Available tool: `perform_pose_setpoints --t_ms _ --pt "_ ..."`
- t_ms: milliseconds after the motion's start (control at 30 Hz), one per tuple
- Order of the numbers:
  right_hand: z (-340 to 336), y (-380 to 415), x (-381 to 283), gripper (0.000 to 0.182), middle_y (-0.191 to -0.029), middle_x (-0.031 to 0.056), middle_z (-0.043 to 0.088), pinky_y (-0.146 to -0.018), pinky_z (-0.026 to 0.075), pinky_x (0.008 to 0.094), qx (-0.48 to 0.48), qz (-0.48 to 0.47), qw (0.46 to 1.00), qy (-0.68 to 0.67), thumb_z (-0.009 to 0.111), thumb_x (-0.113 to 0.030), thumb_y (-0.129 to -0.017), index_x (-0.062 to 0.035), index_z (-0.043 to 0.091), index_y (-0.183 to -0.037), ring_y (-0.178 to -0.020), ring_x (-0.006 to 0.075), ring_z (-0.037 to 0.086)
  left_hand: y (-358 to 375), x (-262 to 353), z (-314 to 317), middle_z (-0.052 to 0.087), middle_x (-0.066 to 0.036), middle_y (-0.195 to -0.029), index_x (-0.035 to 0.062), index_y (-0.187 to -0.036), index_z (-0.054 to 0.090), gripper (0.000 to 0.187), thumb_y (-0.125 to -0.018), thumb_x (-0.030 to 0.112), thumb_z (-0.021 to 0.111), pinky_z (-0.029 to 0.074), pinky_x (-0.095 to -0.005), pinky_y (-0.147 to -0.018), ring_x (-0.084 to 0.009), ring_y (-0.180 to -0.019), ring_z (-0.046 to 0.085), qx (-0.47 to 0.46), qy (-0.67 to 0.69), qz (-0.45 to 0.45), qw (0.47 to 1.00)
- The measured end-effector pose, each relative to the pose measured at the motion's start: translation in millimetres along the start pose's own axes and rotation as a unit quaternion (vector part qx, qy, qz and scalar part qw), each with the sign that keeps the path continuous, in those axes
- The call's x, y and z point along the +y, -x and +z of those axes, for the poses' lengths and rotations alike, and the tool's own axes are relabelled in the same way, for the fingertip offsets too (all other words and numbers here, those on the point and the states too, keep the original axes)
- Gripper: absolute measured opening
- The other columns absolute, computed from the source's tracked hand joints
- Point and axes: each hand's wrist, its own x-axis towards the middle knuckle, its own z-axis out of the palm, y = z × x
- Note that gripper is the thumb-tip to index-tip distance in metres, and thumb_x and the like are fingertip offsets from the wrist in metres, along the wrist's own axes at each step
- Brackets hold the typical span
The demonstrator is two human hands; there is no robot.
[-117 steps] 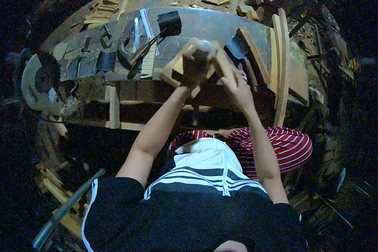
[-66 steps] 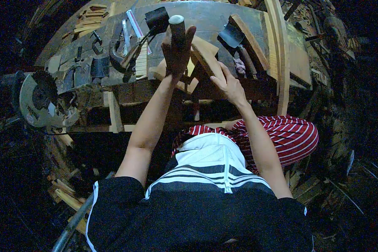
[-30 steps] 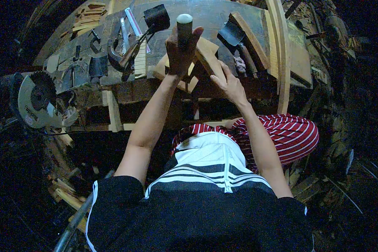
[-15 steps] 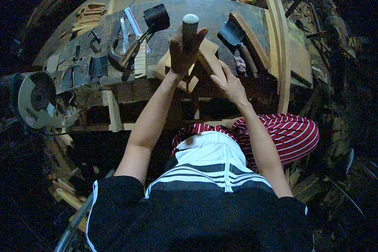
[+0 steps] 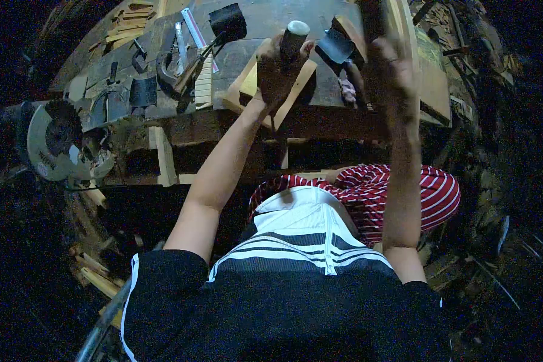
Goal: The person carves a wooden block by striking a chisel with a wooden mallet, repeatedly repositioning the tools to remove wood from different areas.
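Note:
My left hand is closed around the thick round handle of a chisel, whose pale flat end points up at me. Its blade is hidden behind the hand. Beneath it, angled pieces of pale wood lie at the bench's front edge. Off to the right and raised, my right hand is smeared by motion. It grips a dark, blurred wooden bar that runs up out of view.
On the bench lie a dark square blade, a ruler, a clamp and a blue-grey blade. A circular saw stands at the left. Long boards stand at the right.
My right hand has swung up and right, away from the workpiece, taking the wooden bar with it. My left hand and the chisel have shifted slightly right.

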Motion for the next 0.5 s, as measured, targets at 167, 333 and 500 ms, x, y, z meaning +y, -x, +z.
perform_pose_setpoints --t_ms 167,333,500 --pt "9.4 7.7 -55.3 0.049 -0.101 0.0152 0.065 -0.073 0.053 0.0326 -0.019 -0.197 0.961 0.193 0.062 -0.038 -0.086 -0.0034 0.053 -0.119 -0.085 0.0208 0.065 8.1 1.7 4.0 0.06 -0.014 -0.072 0.0034 -0.095 0.056 0.029 -0.081 0.026 0.069 0.045 -0.0354 -0.047 -0.0254 -0.063 0.061 0.006 -0.019 0.095 0.995" --pt "25.3 1.2 -71.7 0.045 -0.115 0.0146 0.061 -0.087 0.048 0.034 -0.089 -0.097 0.962 0.238 0.061 -0.03 -0.088 -0.0039 0.051 -0.123 -0.099 0.024 0.062 10.0 -6.2 13.5 0.061 -0.013 -0.073 0.0048 -0.098 0.054 0.032 -0.082 0.029 0.068 0.047 -0.0364 -0.05 -0.0277 -0.061 0.062 0.007 0.154 0.045 0.987" --pt "22.4 -0.7 -83.8 0.047 -0.12 0.0157 0.057 -0.093 0.043 0.0326 -0.105 -0.09 0.978 0.157 0.059 -0.024 -0.089 -0.0025 0.045 -0.128 -0.107 0.0254 0.057 7.1 -3.7 8.3 0.06 -0.012 -0.072 0.0044 -0.091 0.055 0.034 -0.082 0.035 0.067 0.046 -0.0369 -0.05 -0.0285 -0.063 0.062 -0.01 -0.005 0.04 0.999"
